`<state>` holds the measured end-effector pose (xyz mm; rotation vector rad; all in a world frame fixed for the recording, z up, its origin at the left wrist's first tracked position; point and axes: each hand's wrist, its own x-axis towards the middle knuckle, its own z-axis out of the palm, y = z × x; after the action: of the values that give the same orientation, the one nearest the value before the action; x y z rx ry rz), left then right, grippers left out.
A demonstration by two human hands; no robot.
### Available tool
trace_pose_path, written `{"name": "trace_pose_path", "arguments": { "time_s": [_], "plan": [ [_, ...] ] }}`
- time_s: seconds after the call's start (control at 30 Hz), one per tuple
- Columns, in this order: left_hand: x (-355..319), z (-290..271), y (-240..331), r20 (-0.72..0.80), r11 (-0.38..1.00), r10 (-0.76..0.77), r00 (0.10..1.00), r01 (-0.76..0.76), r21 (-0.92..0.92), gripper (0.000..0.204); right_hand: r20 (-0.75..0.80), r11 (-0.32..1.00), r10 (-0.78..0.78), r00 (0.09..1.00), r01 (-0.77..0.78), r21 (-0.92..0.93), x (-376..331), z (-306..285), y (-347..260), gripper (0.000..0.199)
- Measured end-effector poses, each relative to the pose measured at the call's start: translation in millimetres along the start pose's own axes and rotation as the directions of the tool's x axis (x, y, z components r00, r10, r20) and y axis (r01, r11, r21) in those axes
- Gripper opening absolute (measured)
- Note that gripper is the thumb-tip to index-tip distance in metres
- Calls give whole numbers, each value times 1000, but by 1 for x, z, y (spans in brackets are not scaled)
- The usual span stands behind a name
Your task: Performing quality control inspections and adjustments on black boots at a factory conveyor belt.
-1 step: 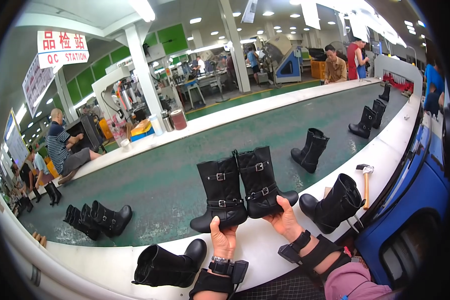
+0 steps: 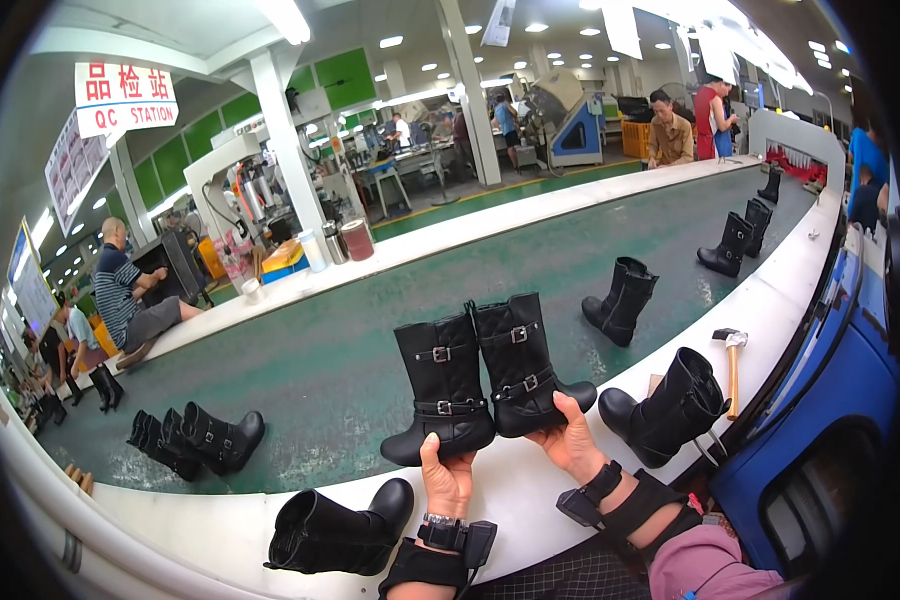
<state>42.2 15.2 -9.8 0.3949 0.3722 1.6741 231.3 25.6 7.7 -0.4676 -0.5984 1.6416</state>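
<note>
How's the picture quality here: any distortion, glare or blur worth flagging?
Head view: fisheye distortion bends the green conveyor belt, corners fall dark; head view: upper-left ceiling tube light glares white; head view: both held black buckled boots look sharp, without evident motion blur.

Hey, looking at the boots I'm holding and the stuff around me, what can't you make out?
All in the head view:
- Left held boot and right held boot: soles underneath, out of sight.
- Left hand and right hand: most fingers hidden by the boots they hold.
- Farthest boot at upper right: details too small.
- Blue casing at right: cut off by the dark lens rim.
</note>
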Motion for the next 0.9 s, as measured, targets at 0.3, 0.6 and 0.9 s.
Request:
{"name": "trace_pose_path", "arguments": {
  "time_s": [0.3, 0.6, 0.9],
  "plan": [
    [-2, 2, 1, 183, 943, -305, 935, 323, -77, 46, 222, 956, 272, 936, -289, 50, -2, -6, 5, 50],
    [35, -23, -27, 21, 910, -13, 1000, 3, 414, 37, 60, 975, 142, 988, -129, -183, 35, 2, 28, 27],
    [84, 0, -44, 249, 886, -10, 968, -107, 450, 58, -78, 878, -98, 992, 49, -476, 200, -74, 69, 61]
  ]
}}
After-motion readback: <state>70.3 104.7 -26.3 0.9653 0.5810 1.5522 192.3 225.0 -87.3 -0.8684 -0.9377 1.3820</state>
